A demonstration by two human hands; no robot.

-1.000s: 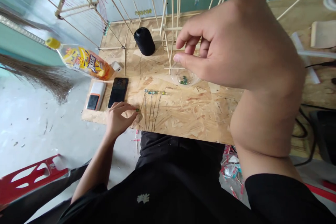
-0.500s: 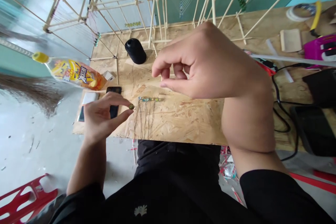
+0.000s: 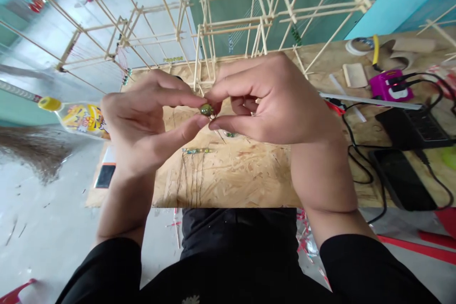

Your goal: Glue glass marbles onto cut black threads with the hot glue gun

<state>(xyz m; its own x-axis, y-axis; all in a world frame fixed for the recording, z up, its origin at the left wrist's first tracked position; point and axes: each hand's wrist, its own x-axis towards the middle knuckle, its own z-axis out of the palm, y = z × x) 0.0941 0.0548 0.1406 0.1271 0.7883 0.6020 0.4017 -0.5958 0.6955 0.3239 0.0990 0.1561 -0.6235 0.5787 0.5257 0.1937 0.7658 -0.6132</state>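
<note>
Between the thumb and index finger of my left hand is a shiny olive-green bead. My right hand meets it from the other side, thumb and index pinched on a thin thread at the bead's right end. Both sets of fingertips nearly touch, held above the table. Below them a row of small blue, green and yellow beads lies on the board, with several dark threads running toward the near edge. Another small green bead cluster shows partly under my right hand.
Frames of thin wooden sticks stand along the back. A drink bottle and a phone are at the left, partly behind my left arm. On the right are a purple power adapter, black cables, and a dark phone-like device.
My left hand has moved up and right with the bead, and my right hand has closed in on it. The view has shifted, showing more of the right side.
</note>
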